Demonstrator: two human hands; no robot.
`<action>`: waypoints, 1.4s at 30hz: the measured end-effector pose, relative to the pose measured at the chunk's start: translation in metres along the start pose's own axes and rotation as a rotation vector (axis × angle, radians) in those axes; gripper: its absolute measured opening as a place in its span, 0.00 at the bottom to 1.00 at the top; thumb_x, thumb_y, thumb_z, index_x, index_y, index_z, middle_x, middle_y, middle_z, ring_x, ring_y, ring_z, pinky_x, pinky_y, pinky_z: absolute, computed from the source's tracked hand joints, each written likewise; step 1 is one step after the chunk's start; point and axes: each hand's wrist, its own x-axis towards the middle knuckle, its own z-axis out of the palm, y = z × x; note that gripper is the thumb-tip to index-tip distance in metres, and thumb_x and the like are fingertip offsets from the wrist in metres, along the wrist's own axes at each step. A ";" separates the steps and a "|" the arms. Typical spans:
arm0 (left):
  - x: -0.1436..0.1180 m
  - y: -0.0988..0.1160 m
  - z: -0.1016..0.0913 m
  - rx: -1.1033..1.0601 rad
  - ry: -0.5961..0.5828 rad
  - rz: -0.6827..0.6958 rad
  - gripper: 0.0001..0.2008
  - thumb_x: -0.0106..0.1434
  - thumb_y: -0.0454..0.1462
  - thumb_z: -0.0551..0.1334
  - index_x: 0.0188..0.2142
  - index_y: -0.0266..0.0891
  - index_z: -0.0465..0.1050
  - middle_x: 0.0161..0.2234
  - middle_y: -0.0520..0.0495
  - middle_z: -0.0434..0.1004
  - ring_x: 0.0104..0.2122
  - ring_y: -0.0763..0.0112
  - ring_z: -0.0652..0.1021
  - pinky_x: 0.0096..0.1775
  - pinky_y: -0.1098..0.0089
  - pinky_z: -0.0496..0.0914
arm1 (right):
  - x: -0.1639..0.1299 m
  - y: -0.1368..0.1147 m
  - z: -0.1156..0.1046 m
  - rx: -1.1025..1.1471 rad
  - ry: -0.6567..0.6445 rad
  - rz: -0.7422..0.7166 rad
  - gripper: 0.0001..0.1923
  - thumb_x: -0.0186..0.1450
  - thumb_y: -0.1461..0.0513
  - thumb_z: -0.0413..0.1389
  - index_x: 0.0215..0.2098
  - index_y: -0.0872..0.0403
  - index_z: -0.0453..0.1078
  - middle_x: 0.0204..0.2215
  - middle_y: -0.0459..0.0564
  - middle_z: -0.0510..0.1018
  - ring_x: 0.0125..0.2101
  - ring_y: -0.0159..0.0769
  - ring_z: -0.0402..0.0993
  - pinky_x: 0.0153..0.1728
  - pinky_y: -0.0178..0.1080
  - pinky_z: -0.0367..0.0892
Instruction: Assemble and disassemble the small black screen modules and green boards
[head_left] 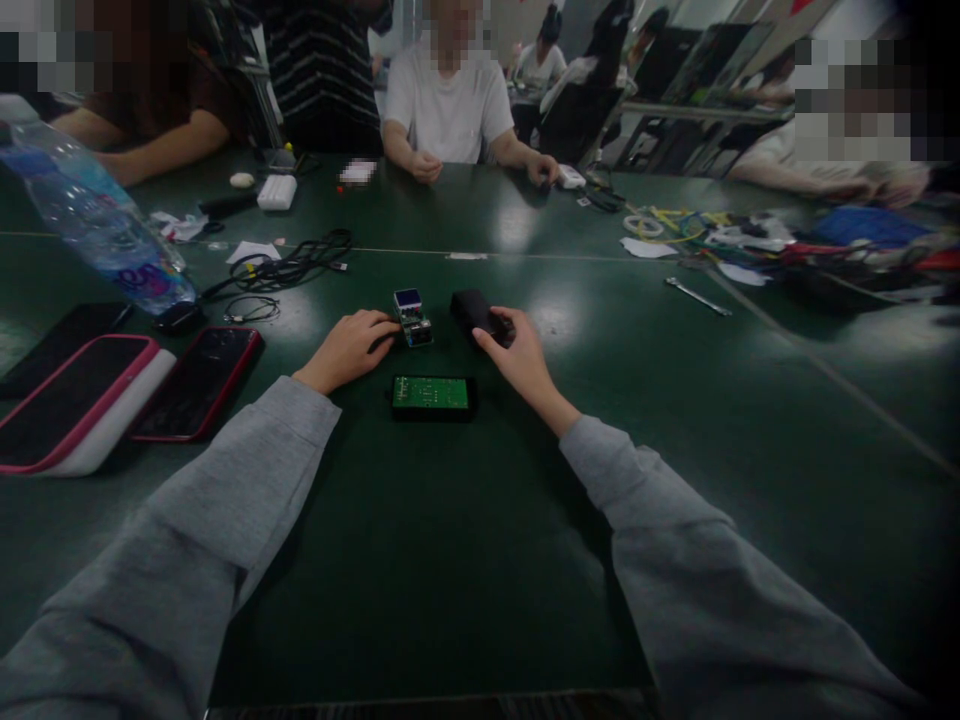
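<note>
Pinching the black case (474,312) at its near end, the right hand (517,362) is working with thumb and fingers clamped on its edge while the case is resting flat on the bench (675,420). The left hand (349,348) is lying just beside the small module (412,318), fingertips touching its left side, fingers curled loosely but not closed around anything. The module is sitting upright between the two hands, its blue screen facing up, components exposed underneath. Nearer the person, between the wrists, the green board (431,394) is lying flat in a black tray, apart from both hands.

Judging by the look, all three are light, stiff little pieces. The case seems smooth and could be slipping under a loose pinch, so its long sides are looking like the surest place to take hold. The module and board appear fragile, so their edges, not the components, are the places to take.

Further out, two phones (199,380) and a pink-edged tablet (71,400) are lying to the left, a water bottle (97,220) is leaning behind them, and black cables (300,262) are trailing beyond. Other people are sitting across the bench.
</note>
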 end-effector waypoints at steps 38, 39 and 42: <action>0.000 -0.001 0.002 0.007 0.006 -0.006 0.16 0.71 0.40 0.53 0.55 0.39 0.71 0.53 0.39 0.73 0.51 0.57 0.73 0.50 0.56 0.70 | -0.085 -0.011 -0.113 -0.260 -0.167 0.024 0.30 0.66 0.47 0.56 0.63 0.47 0.64 0.53 0.57 0.74 0.51 0.54 0.73 0.52 0.62 0.70; 0.000 -0.001 0.002 0.009 0.008 -0.008 0.17 0.71 0.40 0.53 0.55 0.39 0.71 0.53 0.39 0.73 0.51 0.57 0.73 0.50 0.56 0.70 | -0.106 -0.009 -0.140 -0.295 -0.175 0.067 0.31 0.65 0.45 0.55 0.64 0.44 0.62 0.53 0.56 0.74 0.51 0.55 0.73 0.51 0.62 0.70; 0.000 0.000 0.002 -0.004 0.006 -0.011 0.16 0.71 0.40 0.53 0.55 0.40 0.71 0.53 0.40 0.73 0.51 0.57 0.73 0.50 0.56 0.70 | -0.164 0.003 -0.221 -0.426 -0.032 0.237 0.31 0.62 0.38 0.54 0.61 0.30 0.63 0.51 0.59 0.75 0.48 0.58 0.75 0.46 0.63 0.69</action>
